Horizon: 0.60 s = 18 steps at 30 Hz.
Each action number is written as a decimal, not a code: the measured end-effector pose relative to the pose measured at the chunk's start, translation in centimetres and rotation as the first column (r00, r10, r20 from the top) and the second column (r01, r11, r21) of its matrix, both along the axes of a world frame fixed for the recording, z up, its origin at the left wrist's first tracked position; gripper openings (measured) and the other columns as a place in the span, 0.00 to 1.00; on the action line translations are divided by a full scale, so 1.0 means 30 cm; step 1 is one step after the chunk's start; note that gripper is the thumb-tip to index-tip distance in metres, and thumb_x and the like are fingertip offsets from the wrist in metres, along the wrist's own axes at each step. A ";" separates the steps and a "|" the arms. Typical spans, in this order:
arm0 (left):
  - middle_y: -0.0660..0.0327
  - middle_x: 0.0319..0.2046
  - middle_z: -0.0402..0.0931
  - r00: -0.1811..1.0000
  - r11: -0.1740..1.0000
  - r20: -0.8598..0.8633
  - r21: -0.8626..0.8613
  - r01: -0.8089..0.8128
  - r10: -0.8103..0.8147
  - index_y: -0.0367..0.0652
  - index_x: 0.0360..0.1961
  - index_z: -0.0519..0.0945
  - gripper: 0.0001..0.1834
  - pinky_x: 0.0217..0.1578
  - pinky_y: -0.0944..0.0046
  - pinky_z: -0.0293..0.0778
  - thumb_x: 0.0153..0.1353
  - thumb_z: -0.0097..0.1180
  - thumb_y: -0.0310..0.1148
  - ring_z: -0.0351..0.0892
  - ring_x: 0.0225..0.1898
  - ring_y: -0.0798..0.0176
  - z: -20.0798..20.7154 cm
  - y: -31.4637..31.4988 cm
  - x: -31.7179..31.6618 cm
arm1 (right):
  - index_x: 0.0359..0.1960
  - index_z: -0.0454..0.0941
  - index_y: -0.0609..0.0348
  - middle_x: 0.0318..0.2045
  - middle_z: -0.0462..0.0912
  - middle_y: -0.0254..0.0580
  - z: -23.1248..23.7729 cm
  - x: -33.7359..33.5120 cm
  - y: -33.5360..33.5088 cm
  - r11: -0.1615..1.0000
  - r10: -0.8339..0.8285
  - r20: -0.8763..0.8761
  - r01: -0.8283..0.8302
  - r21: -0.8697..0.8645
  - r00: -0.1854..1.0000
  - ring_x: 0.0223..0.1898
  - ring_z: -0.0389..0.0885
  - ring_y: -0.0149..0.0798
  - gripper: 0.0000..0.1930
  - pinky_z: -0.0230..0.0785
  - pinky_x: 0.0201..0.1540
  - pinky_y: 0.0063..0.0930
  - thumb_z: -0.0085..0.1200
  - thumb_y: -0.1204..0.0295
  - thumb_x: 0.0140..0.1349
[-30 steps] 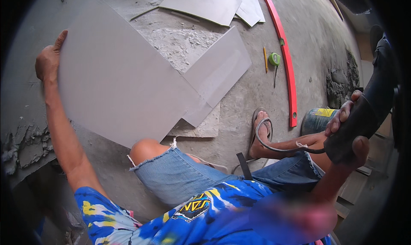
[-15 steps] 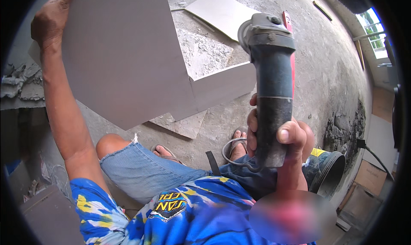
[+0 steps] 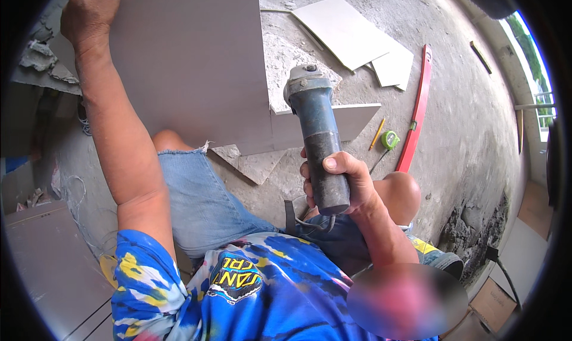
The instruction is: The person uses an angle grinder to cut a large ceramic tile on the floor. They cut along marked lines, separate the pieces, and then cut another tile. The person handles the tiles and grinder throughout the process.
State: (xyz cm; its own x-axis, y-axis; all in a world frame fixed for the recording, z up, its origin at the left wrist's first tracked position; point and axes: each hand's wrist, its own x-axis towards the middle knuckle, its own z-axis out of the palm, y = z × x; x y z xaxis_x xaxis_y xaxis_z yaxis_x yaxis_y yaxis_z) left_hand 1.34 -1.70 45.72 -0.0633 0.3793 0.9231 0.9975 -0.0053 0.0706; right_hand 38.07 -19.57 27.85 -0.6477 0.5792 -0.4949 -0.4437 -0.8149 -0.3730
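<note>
My left hand (image 3: 92, 13) is closed on the upper left edge of a large grey tile (image 3: 185, 61). The tile stands tilted in front of my legs, with an L-shaped notch on its right side and a narrower strip running right below it. In my right hand (image 3: 341, 180) is an angle grinder (image 3: 320, 135), gripped round its dark body with the thumb on top. Its grey head points away from me, over the notch's corner. The head hides most of the disc, and I cannot tell whether it touches the tile. A cord runs from the grinder's rear end.
Pale tile offcuts (image 3: 339, 31) lie on the dusty floor beyond the notch. Right of the grinder are a yellow pencil (image 3: 376, 134), a green tape measure (image 3: 390, 139) and a red spirit level (image 3: 417, 111). A bucket (image 3: 444, 260) stands by my right knee; broken rubble (image 3: 44, 58) is far left.
My right hand has brought the grinder left, down toward the tile's notch. My left hand keeps hold of the tile. The view has shifted, uncovering the pencil, tape measure and more of the spirit level.
</note>
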 end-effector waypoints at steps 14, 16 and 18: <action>0.42 0.30 0.82 0.991 0.991 0.025 0.033 -0.133 0.133 0.39 0.28 0.86 0.26 0.37 0.42 0.76 0.66 0.51 0.52 0.82 0.36 0.34 -0.031 0.038 -0.025 | 0.53 0.69 0.67 0.33 0.78 0.48 -0.015 -0.050 0.002 0.995 -0.003 -0.025 0.000 -0.101 1.000 0.26 0.83 0.47 0.28 0.82 0.28 0.43 0.64 0.63 0.54; 0.42 0.31 0.82 0.990 0.989 -0.003 0.045 -0.138 0.138 0.39 0.28 0.86 0.26 0.37 0.42 0.76 0.66 0.51 0.52 0.82 0.36 0.34 -0.029 0.055 -0.038 | 0.53 0.69 0.67 0.34 0.78 0.49 -0.015 -0.050 0.002 0.994 -0.007 -0.022 0.004 -0.110 1.000 0.25 0.83 0.47 0.28 0.82 0.28 0.43 0.64 0.63 0.54; 0.42 0.30 0.82 0.989 0.988 0.019 0.020 -0.150 0.150 0.39 0.28 0.86 0.26 0.37 0.42 0.76 0.66 0.51 0.52 0.82 0.36 0.34 -0.027 0.052 -0.030 | 0.53 0.69 0.67 0.34 0.78 0.49 -0.018 -0.051 0.001 0.993 -0.009 -0.022 0.006 -0.115 1.000 0.25 0.83 0.47 0.28 0.82 0.27 0.43 0.64 0.63 0.54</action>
State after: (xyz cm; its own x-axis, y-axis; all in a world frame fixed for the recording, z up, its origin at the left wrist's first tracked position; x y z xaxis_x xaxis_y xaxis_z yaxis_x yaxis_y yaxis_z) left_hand 0.43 -0.12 44.90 -0.1342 0.3444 0.9292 0.9857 0.1425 0.0895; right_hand 36.55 -19.53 27.32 -0.6549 0.5246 -0.5439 -0.4572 -0.8482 -0.2675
